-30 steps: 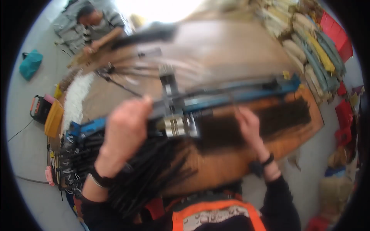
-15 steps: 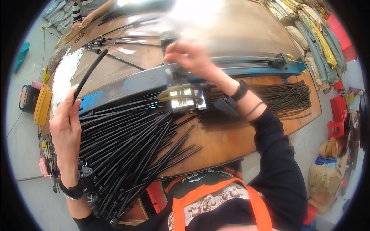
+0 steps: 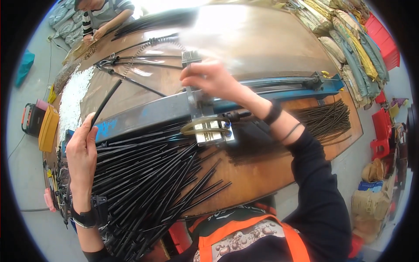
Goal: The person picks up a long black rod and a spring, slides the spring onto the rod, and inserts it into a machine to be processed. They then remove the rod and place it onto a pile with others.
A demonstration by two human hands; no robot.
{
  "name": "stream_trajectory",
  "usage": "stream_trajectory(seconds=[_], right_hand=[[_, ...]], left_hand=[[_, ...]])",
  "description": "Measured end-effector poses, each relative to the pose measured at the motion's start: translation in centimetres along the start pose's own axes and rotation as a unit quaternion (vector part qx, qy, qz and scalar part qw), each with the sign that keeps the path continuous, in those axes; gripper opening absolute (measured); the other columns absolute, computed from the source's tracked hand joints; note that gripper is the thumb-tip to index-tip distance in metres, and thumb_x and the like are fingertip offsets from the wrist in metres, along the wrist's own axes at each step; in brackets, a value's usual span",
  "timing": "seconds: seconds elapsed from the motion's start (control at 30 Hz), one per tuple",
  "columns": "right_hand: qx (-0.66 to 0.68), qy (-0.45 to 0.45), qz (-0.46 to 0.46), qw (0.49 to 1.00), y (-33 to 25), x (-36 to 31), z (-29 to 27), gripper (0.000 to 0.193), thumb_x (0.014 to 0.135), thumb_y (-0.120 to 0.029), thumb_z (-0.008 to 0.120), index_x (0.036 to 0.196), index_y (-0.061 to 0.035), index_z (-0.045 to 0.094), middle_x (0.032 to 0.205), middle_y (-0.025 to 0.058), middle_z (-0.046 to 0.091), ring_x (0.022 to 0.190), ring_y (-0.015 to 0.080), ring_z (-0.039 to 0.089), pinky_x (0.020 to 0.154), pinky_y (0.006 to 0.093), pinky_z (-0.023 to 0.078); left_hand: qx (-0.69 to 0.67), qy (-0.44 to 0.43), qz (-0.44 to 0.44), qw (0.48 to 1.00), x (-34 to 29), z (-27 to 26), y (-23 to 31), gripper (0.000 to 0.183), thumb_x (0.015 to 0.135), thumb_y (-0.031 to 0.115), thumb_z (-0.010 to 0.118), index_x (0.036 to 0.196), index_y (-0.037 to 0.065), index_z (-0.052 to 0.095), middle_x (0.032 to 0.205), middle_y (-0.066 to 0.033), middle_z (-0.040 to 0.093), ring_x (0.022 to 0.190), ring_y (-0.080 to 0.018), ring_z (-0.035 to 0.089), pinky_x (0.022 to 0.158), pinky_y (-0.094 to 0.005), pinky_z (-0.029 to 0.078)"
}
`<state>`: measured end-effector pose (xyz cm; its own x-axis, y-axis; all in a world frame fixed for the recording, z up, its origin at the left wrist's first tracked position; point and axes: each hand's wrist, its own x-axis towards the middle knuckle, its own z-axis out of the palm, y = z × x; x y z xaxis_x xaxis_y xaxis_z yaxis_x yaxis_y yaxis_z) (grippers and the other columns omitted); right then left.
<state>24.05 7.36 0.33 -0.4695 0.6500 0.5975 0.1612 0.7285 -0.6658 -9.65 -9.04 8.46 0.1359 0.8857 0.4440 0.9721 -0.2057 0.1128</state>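
Observation:
My left hand point(image 3: 83, 153) is closed round the lower end of a black rod point(image 3: 108, 99), which slants up and to the right. It is held above the left end of a long metal machine rail point(image 3: 148, 111). My right hand point(image 3: 213, 81) hovers over the upright clamp block point(image 3: 191, 56) in the rail's middle. Its fingers are loosely curled and apart, somewhat blurred, with nothing visible between them. Below it sits a silver valve unit point(image 3: 214, 133) with a looped yellowish hose point(image 3: 187, 129). A large pile of black rods point(image 3: 144, 183) lies beside my left forearm.
Thinner dark rods point(image 3: 325, 118) lie bundled at the table's right. Beyond the rail are tripod-like black rods point(image 3: 135, 61) and a faint coiled hose point(image 3: 152, 41). A co-worker point(image 3: 109, 19) works at the far left. Sacks point(image 3: 353, 48) are stacked at right; a yellow bin point(image 3: 48, 126) stands at left.
My left hand and its rod have shifted slightly right and down. My right hand stays by the clamp block, a little lower. The co-worker shows more, as the view has tilted up.

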Motion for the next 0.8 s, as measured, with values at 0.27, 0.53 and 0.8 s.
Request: stream_trajectory(seconds=[0.27, 0.53, 0.8], right_hand=[[-0.031, -0.057, -0.062, 0.996, 1.0, 0.8, 0.3, 0.016, 0.085, -0.016, 0.072, 0.097, -0.0061, 0.073, 0.085, 0.0114, 0.073, 0.075, 0.0234, 0.07, 0.07, 0.0328, 0.053], [-0.349, -0.089, -0.108, 0.927, 0.4, 0.0, -0.2, 0.005, 0.082, -0.009, 0.066, 0.084, -0.012, 0.069, 0.077, 0.0065, 0.069, 0.074, 0.0236, 0.066, 0.07, 0.0382, 0.048], [-0.445, -0.003, -0.047, 0.894, 2.2, -10.6, -13.5, 0.007, 0.08, -0.004, 0.066, 0.085, -0.0089, 0.066, 0.081, 0.0065, 0.067, 0.086, 0.0268, 0.062, 0.087, 0.0396, 0.042]], left_hand=[[-0.009, 0.039, 0.035, 0.999, 0.5, 0.5, 0.4, 0.031, 0.098, 0.009, 0.058, 0.128, 0.003, 0.06, 0.099, -0.0226, 0.067, 0.079, -0.0297, 0.064, 0.075, -0.0342, 0.05], [0.023, -0.028, -0.042, 0.998, -0.1, 0.3, -2.2, 0.032, 0.097, 0.009, 0.058, 0.128, 0.004, 0.06, 0.102, -0.0228, 0.067, 0.084, -0.0335, 0.066, 0.075, -0.0364, 0.051], [-0.043, -0.066, 0.15, 0.985, 4.1, 8.1, 3.9, 0.035, 0.088, 0.007, 0.061, 0.122, 0.018, 0.064, 0.083, -0.0117, 0.063, 0.076, -0.0321, 0.065, 0.065, -0.0415, 0.052]])
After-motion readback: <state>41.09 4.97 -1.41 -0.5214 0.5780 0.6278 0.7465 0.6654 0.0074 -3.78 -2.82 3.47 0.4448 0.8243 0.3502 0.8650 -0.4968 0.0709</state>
